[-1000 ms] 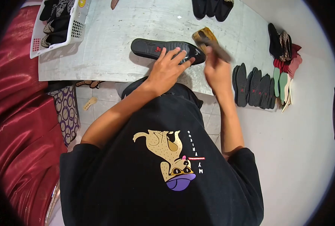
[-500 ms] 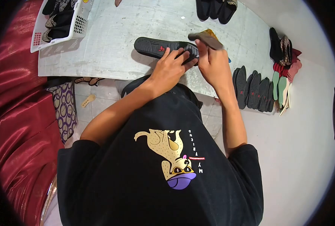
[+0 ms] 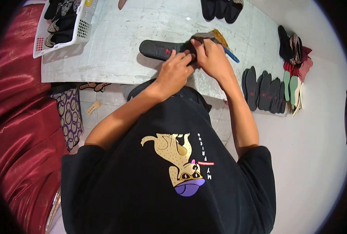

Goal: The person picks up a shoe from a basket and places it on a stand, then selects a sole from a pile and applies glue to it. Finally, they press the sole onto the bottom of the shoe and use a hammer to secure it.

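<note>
A black shoe sole [image 3: 152,48] with a red mark lies on the table, its ridged face up. My left hand [image 3: 175,68] is closed over its near edge, fingers bent across the middle. At the sole's right end, my right hand [image 3: 213,58] pinches a flat, grey-brown piece [image 3: 201,36] between thumb and fingers. That piece overlaps the sole's end in this view, and its kind is not clear. Just beyond the right hand sit an orange-yellow item [image 3: 220,38] and a blue, pen-like tool [image 3: 232,54].
A white basket [image 3: 82,33] of black shoes stands at the table's left. More black shoes [image 3: 221,11] lie at the far edge. Several black soles [image 3: 264,91] stand in a row at the right, beside green insoles [image 3: 293,87]. Red cloth [image 3: 25,136] hangs at the left.
My right hand has moved left and down, bringing the grey-brown piece over the sole's right end. More of the blue tool now shows. My left hand stays on the sole.
</note>
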A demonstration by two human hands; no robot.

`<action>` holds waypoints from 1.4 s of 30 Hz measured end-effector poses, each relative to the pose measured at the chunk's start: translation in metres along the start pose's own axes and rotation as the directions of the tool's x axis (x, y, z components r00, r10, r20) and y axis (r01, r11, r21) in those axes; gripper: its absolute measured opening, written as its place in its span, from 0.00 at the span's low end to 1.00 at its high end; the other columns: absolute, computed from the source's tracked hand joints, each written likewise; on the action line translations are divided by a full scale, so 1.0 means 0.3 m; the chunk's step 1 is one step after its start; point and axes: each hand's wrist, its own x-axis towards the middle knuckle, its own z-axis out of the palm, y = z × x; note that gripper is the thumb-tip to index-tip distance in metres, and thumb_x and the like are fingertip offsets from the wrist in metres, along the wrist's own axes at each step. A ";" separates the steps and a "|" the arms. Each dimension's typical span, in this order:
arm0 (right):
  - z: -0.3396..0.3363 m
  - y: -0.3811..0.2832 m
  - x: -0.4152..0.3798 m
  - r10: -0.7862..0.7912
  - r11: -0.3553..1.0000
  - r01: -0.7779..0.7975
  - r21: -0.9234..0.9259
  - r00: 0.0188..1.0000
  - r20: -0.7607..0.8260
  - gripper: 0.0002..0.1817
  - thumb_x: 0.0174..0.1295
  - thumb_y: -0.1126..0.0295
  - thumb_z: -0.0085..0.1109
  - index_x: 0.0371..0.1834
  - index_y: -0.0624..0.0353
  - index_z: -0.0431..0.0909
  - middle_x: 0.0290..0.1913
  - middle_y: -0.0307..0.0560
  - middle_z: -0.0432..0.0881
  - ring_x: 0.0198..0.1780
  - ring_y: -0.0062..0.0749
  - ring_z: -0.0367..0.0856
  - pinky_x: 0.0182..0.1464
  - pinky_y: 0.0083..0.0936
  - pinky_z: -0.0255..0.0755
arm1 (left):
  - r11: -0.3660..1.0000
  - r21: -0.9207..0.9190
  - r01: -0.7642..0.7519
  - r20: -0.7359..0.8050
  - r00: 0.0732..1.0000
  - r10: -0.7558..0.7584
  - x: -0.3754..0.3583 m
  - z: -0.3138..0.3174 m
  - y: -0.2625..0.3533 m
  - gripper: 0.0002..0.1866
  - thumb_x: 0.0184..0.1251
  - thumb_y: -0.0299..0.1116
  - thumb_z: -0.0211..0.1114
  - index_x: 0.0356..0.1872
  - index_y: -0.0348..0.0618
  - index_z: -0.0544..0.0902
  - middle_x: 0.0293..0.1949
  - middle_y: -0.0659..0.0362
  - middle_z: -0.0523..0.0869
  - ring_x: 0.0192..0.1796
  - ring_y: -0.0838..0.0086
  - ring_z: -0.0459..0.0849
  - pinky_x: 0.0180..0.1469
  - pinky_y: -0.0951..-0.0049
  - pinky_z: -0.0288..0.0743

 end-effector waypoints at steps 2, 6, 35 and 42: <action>-0.014 -0.045 -0.023 -0.098 0.991 0.110 0.082 0.986 -0.138 0.14 0.74 0.67 0.57 0.46 0.69 0.85 0.36 0.67 0.88 0.41 0.63 0.89 0.45 0.47 0.80 | 1.000 0.020 -0.024 -0.043 0.999 0.025 -0.011 0.012 0.000 0.12 0.58 0.22 0.67 0.42 0.39 0.91 0.56 0.48 0.85 0.66 0.53 0.82 0.72 0.43 0.75; 0.049 0.066 -0.029 -0.184 0.978 0.199 0.069 0.965 -0.185 0.10 0.74 0.71 0.58 0.48 0.65 0.85 0.35 0.63 0.86 0.34 0.59 0.87 0.37 0.43 0.77 | 1.000 0.000 0.000 -0.038 0.999 0.000 -0.005 0.013 -0.003 0.14 0.59 0.20 0.66 0.46 0.41 0.91 0.58 0.52 0.85 0.69 0.54 0.81 0.72 0.42 0.75; 0.000 0.316 -0.170 -0.003 0.876 0.117 0.468 0.971 -0.238 0.37 0.54 0.74 0.82 0.69 0.62 0.77 0.64 0.45 0.86 0.61 0.26 0.81 0.58 0.27 0.77 | 0.985 -0.170 -0.009 0.015 1.000 0.011 0.073 -0.033 -0.134 0.30 0.53 0.42 0.82 0.60 0.55 0.88 0.72 0.60 0.80 0.71 0.59 0.79 0.78 0.45 0.59; 0.097 0.356 -0.192 0.126 0.673 0.124 0.729 0.952 -0.278 0.31 0.60 0.84 0.74 0.68 0.69 0.75 0.62 0.52 0.87 0.64 0.35 0.85 0.64 0.31 0.80 | 0.963 -0.266 -0.037 0.070 0.996 0.057 0.122 -0.025 -0.188 0.31 0.43 0.47 0.86 0.55 0.57 0.91 0.67 0.62 0.85 0.70 0.59 0.81 0.73 0.54 0.73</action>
